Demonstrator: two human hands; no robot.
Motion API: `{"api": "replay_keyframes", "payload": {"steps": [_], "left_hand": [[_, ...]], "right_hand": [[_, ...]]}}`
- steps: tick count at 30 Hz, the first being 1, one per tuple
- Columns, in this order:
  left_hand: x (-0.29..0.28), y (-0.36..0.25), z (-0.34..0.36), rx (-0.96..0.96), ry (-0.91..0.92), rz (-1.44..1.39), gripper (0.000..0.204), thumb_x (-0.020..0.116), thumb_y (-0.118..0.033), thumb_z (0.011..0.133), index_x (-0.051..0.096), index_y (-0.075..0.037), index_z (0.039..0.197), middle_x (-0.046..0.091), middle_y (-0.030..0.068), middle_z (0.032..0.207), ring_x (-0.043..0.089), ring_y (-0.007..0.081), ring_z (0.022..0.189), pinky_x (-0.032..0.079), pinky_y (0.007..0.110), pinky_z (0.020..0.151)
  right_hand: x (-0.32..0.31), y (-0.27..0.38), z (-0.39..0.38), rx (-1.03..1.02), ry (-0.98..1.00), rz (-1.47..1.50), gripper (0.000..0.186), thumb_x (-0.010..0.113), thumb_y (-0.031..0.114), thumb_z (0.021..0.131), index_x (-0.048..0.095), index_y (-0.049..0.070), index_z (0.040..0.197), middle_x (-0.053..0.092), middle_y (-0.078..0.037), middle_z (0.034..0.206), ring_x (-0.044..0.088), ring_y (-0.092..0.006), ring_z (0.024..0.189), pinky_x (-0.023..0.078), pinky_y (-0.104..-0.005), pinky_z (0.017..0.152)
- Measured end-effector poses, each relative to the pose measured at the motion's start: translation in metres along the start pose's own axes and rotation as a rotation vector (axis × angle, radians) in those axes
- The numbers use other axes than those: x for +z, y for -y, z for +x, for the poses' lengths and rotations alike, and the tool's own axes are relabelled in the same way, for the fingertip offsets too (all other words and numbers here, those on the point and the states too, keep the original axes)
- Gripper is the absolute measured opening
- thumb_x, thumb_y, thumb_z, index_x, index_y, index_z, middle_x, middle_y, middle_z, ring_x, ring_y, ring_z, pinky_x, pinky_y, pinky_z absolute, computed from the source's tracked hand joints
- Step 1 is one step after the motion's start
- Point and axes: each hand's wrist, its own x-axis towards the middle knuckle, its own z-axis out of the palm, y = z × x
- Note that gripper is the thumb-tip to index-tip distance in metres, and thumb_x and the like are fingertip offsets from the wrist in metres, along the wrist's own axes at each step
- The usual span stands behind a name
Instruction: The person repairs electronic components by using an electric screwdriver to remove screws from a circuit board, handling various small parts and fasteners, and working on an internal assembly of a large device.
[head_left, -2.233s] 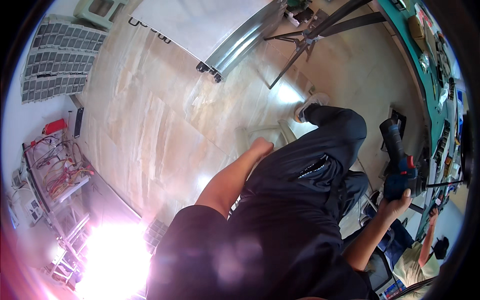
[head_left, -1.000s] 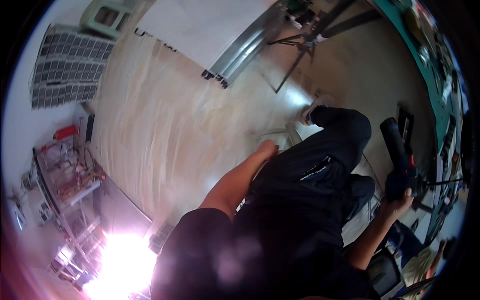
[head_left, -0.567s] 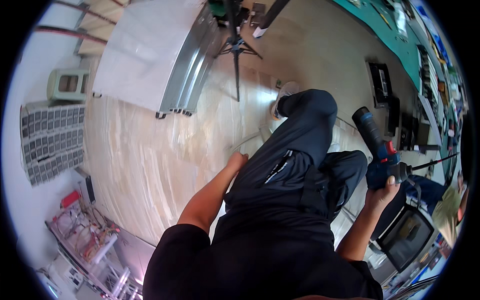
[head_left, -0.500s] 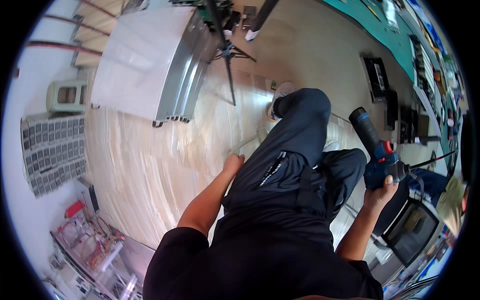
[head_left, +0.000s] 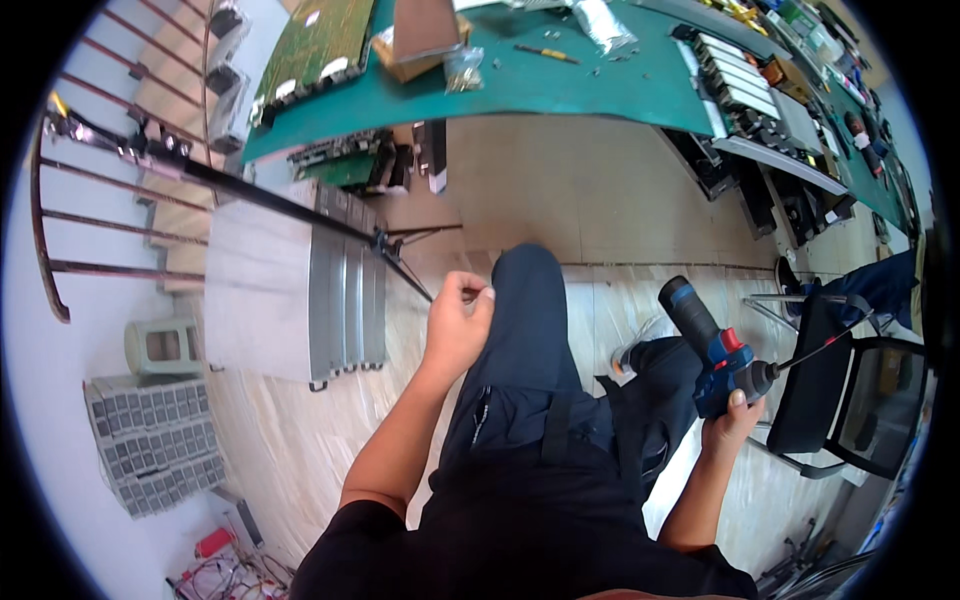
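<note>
My right hand (head_left: 732, 422) is closed around the body of a blue and black cordless drill (head_left: 735, 368) with red switches. Its dark handle points up and to the left, and a long thin bit (head_left: 818, 348) sticks out to the right. My thumb lies across the tool near the chuck. Beside my left knee, my left hand (head_left: 460, 325) is raised with its fingers curled in and the thumb against them. Whatever those fingers may hold is hidden.
Ahead stands a green-topped workbench (head_left: 560, 95) with circuit boards (head_left: 315, 50), bags and parts. A black tripod pole (head_left: 280, 205) leans across at left, before a metal cabinet (head_left: 265, 290). A black chair (head_left: 815, 390) and another person's leg (head_left: 880, 290) are at right.
The view has shifted forward, bringing the workbench into sight. My left hand has come up and forward beside the knee. The drill is still in my right hand, and my legs have changed stride.
</note>
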Motion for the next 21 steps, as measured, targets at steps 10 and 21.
{"api": "replay_keyframes", "payload": {"steps": [10, 21], "left_hand": [[0.019, -0.132, 0.131, 0.401, 0.055, 0.169, 0.017, 0.063, -0.015, 0.091, 0.062, 0.002, 0.091, 0.065, 0.0082, 0.080, 0.060, 0.0129, 0.077, 0.049, 0.030, 0.073], [-0.044, -0.153, 0.244, 0.507, -0.476, 0.845, 0.058, 0.077, -0.041, 0.073, 0.060, -0.001, 0.111, 0.062, 0.0186, 0.104, 0.057, 0.0363, 0.105, 0.045, 0.044, 0.092]], "right_hand": [[-0.035, 0.004, 0.014, 0.008, -0.106, -0.019, 0.091, 0.083, 0.057, 0.064, 0.050, -0.003, 0.124, 0.056, -0.010, 0.112, 0.058, -0.0212, 0.103, 0.046, -0.0358, 0.091], [-0.046, 0.003, 0.013, 0.029, -0.171, -0.044, 0.088, 0.081, 0.058, 0.065, 0.052, -0.002, 0.122, 0.057, -0.009, 0.109, 0.057, -0.0196, 0.100, 0.046, -0.0339, 0.088]]}}
